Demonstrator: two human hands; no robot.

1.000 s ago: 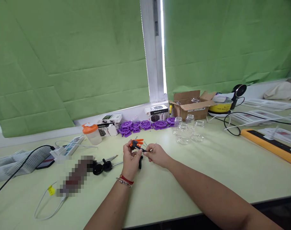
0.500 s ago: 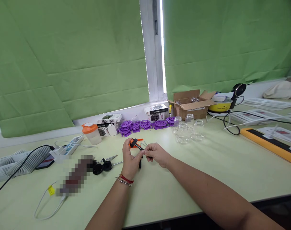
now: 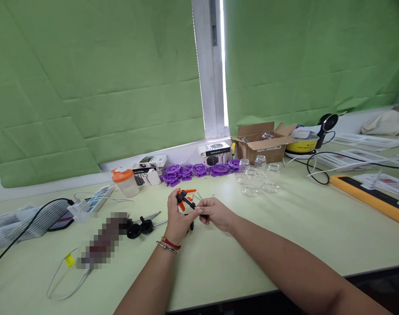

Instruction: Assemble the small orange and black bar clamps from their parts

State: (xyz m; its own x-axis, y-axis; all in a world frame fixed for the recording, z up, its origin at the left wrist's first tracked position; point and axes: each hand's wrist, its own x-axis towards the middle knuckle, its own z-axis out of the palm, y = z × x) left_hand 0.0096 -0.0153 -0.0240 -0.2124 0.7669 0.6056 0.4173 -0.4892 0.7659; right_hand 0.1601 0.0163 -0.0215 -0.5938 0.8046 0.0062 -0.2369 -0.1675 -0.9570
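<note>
Between both hands is a black rod-like part [image 3: 190, 202] with a wider black head at its upper left end. My left hand [image 3: 179, 218] is closed round it, fingers at the head and thumb lower along the rod. My right hand [image 3: 215, 213] pinches the rod's lower right end. Orange pieces [image 3: 190, 191] show just behind the head; whether they are joined to it is unclear. A small black object [image 3: 190, 225] lies beneath the hands. To the left are round black parts with metal rods [image 3: 147, 226].
Behind the hands are purple plastic parts [image 3: 199, 169], glass jars [image 3: 251, 180] and a cardboard box [image 3: 264, 151]. An orange-lidded shaker [image 3: 125, 183] and a power strip [image 3: 101, 197] stand left. An orange-and-black bar [image 3: 370, 197] lies right on the table [image 3: 252, 258].
The left hand has shifted slightly left and its thumb has moved nearer the right hand's fingertips. More of the black rod and of the orange pieces now shows.
</note>
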